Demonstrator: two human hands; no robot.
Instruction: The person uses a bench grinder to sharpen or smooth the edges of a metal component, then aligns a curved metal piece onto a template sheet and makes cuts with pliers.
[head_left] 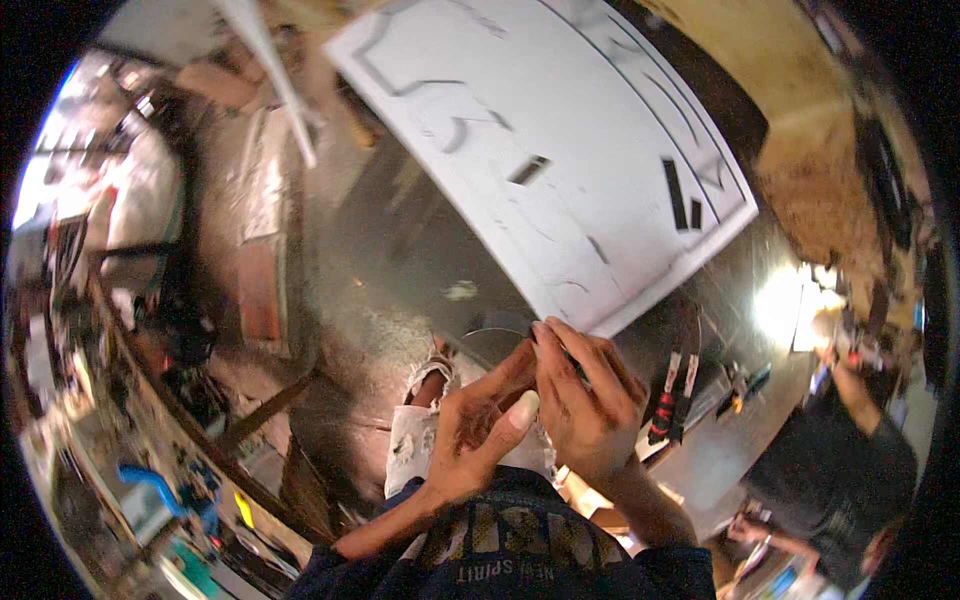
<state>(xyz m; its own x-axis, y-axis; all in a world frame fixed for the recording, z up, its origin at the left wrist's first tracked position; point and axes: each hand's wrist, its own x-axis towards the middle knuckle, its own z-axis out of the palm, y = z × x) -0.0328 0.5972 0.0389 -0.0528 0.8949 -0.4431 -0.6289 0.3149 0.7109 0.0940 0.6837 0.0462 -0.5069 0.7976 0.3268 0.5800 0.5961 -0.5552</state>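
My left hand (485, 425) and my right hand (592, 400) meet in front of my body, at the near corner of a large white sheet (600, 130). The sheet carries dark line drawings and several short black strips (530, 170). My right fingers are pinched together close to the sheet's corner. The left fingertips close beside them, with the thumb bent inward. A thin curved line (497, 330) shows just beyond the left fingers; I cannot tell whether it is held. Whatever lies between the fingertips is too small or hidden.
Beneath the sheet is a dark, shiny surface (400, 220). A red-and-black-handled hand tool (662, 412) lies right of my hands. Another person in a dark top (830, 465) works at the right, near a bright lamp (790, 308). Wooden frames and clutter, including a blue curved object (150, 485), fill the left.
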